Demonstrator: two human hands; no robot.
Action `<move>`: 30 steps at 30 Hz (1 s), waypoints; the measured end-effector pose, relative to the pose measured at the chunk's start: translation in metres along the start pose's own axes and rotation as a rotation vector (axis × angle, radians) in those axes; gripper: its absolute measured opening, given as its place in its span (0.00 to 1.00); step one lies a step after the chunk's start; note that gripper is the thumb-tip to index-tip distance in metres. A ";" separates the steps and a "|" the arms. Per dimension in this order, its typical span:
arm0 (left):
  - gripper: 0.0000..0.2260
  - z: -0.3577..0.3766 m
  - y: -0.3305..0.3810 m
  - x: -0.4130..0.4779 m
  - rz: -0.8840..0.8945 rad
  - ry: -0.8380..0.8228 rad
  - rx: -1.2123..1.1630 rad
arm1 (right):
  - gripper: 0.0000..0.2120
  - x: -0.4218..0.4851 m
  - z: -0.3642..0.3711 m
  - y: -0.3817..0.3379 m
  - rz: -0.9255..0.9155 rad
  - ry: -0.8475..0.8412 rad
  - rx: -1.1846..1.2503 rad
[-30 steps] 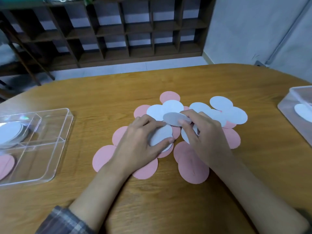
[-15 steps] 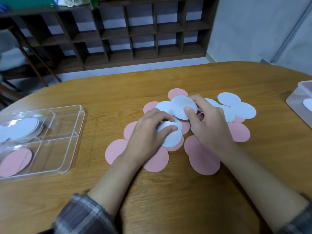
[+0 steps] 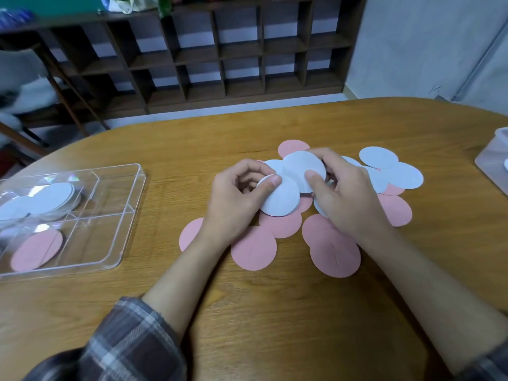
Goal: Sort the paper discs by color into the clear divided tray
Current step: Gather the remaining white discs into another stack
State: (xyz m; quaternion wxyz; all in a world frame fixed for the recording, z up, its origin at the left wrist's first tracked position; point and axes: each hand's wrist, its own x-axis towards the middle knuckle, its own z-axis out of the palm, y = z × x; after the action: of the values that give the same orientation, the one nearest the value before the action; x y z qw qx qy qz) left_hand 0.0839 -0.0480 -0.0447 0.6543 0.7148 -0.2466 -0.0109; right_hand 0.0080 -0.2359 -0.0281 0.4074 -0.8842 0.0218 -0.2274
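Wooden oval table, with dark cubby shelving along the far wall. A clear plastic divided tray sits at the table's left edge. Its far-left compartment holds a stack of white paper discs, and its near-left compartment holds a pink paper disc.

At the table's centre lies a loose, overlapping pile of pink paper discs and white ones.

- **Left hand:** thumb and curled fingers pinch one white disc.
- **Right hand:** thumb and fingers pinch a second white disc, which overlaps the first.

**Step, as judged:** whites are being gathered from the mixed pile.

**Next move:** join the two discs into one hand and carry them to the tray's white stack. A light pinch is needed because thin paper bends, and the pinks beneath may drag along.
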 end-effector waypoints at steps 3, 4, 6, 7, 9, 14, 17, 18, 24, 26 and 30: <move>0.04 0.002 0.003 -0.001 -0.016 0.024 -0.088 | 0.13 0.001 0.001 -0.002 -0.003 -0.094 0.039; 0.04 0.003 0.003 -0.002 -0.017 0.039 -0.089 | 0.14 0.000 0.001 -0.005 0.000 -0.115 0.058; 0.05 0.003 0.002 -0.002 -0.025 0.071 -0.079 | 0.15 -0.001 0.002 -0.009 0.026 -0.144 0.125; 0.05 0.004 0.001 -0.002 -0.025 0.088 -0.070 | 0.15 -0.001 0.002 -0.010 0.033 -0.156 0.153; 0.07 0.005 0.000 -0.002 0.016 0.121 -0.012 | 0.14 -0.002 0.002 -0.013 0.008 -0.179 0.165; 0.08 0.009 0.002 -0.005 0.103 0.114 0.172 | 0.08 -0.005 0.007 -0.007 -0.063 -0.162 0.009; 0.08 0.009 0.004 -0.007 0.088 0.087 0.206 | 0.08 -0.004 0.005 -0.004 -0.057 -0.162 -0.044; 0.08 0.008 0.004 -0.006 0.082 0.077 0.200 | 0.07 -0.004 0.005 -0.003 -0.055 -0.167 -0.053; 0.07 0.006 0.006 -0.006 0.069 0.062 0.162 | 0.07 -0.004 -0.003 0.002 -0.047 -0.235 -0.132; 0.04 0.004 0.005 -0.005 0.101 0.025 0.290 | 0.07 -0.002 -0.008 0.004 -0.046 -0.243 -0.173; 0.17 0.002 -0.005 -0.004 0.132 -0.129 0.673 | 0.09 0.001 -0.016 0.011 -0.022 -0.108 -0.175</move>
State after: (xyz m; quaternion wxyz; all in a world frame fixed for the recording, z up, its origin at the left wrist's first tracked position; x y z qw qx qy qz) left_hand 0.0811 -0.0485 -0.0507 0.3644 0.8709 -0.3227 0.0681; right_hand 0.0033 -0.2553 -0.0271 0.3269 -0.9275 0.0097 -0.1809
